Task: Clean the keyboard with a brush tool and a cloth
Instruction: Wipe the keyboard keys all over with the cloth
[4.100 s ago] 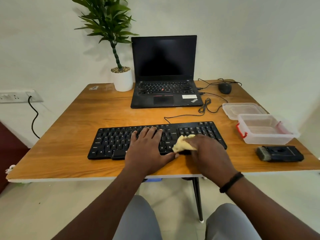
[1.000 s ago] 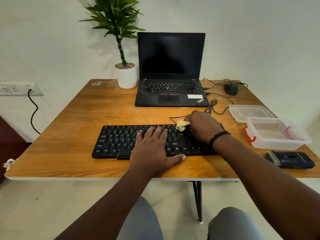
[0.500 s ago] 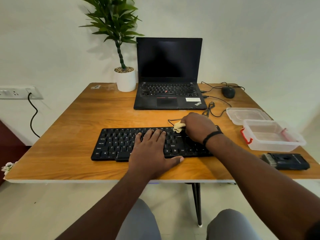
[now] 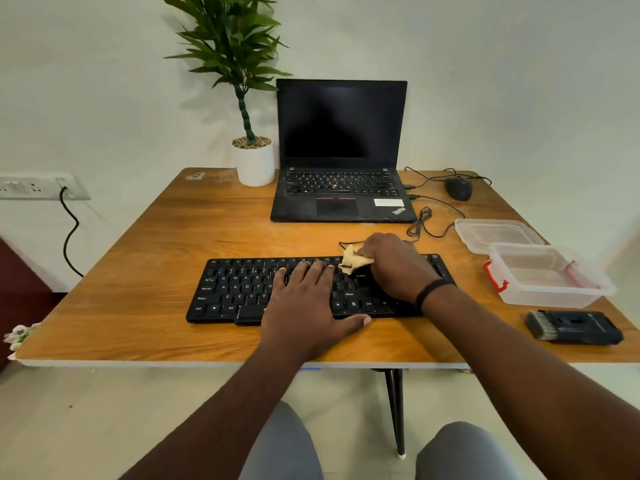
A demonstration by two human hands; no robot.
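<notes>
Right hand [image 4: 394, 268] has carried the cloth [image 4: 353, 260] from the keyboard's [image 4: 242, 289] near edge up to its top rows, fingers bunched around it. Left hand [image 4: 308, 306] stays flat, fingers straight, pinning the keys. Brush tool [image 4: 575, 328] lies unused at the table's [image 4: 138, 306] right edge, so wiping looks well along. Beyond: 2 plastic containers [image 4: 540, 275], laptop [image 4: 341, 188].

a home-office style desk setup: a wooden table [image 4: 145, 289] against a plain wall carries an open laptop [image 4: 341, 157], a separate keyboard [image 4: 239, 289], a wired mouse [image 4: 459, 188] and a potted plant [image 4: 254, 161], with a wall socket strip [image 4: 38, 187] beside it.
</notes>
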